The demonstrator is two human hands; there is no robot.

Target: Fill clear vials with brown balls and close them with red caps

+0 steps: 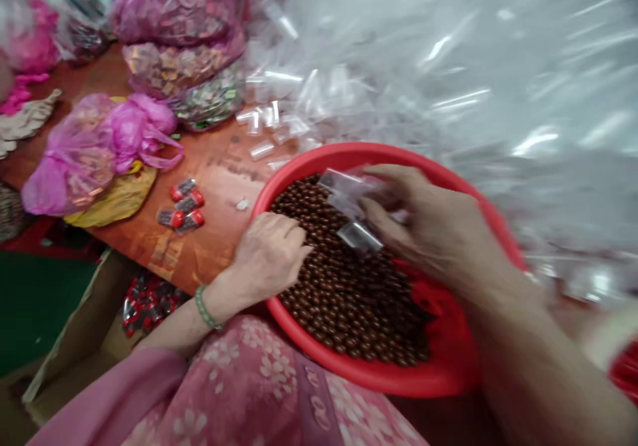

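Note:
A red plastic basin (pixel 294 323) holds many small, glossy dark-brown balls (pixel 343 300). Above them, my right hand (pixel 423 213) is closed around several clear plastic tubes (pixel 359 236), whose ends stick out toward the left. My left hand (pixel 272 253) reaches over the basin's left rim, its fingers curled at the edge of the balls. Whatever it may hold is hidden by the fingers. Left of the basin, several small clear containers with red caps (pixel 190 201) lie together on the orange tabletop (pixel 219 167).
A large heap of clear tubes (pixel 319 100) and clear plastic (pixel 498 67) spreads behind and right of the basin. Pink bags (pixel 174 7) are stacked back left, with another pink bag (pixel 80 160) nearer. Below the table edge, a cardboard box (pixel 74 339) contains red-capped containers (pixel 149 303).

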